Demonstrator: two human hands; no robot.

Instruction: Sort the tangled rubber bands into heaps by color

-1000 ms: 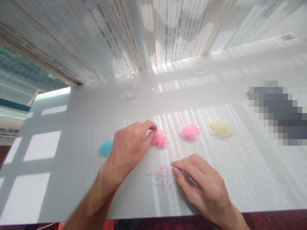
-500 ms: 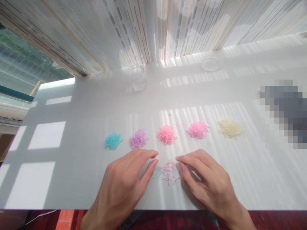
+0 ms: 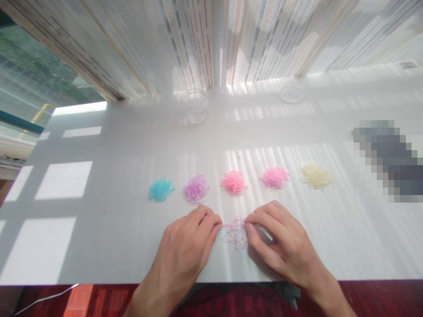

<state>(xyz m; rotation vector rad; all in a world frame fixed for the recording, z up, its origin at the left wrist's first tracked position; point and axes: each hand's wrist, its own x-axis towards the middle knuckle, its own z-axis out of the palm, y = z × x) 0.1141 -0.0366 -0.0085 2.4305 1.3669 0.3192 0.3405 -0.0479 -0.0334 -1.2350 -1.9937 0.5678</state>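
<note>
A small loose heap of mixed rubber bands [image 3: 235, 237], pink, purple and pale teal, lies on the white table between my hands. My left hand [image 3: 187, 242] is closed in a pinch at the heap's left edge, where a pink band meets the fingertips. At the right edge, my right hand [image 3: 286, 242] has thumb and forefinger brought together against the bands; what sits between them is hidden. Beyond my hands run sorted piles of rubber bands: teal [image 3: 161, 189], purple [image 3: 196, 188], coral pink [image 3: 234, 182], light pink [image 3: 275, 177] and pale yellow [image 3: 316, 176].
Toward the back of the white table [image 3: 132, 145] stands a clear round container [image 3: 194, 105], with a clear round lid [image 3: 292, 93] lying farther right. A pixelated dark object [image 3: 391, 158] is at the right. Striped curtains [image 3: 158, 48] border the far edge.
My left fingers have closed and moved right onto the edge of the mixed heap. My right hand has stayed nearly still at its side. The view has shifted slightly.
</note>
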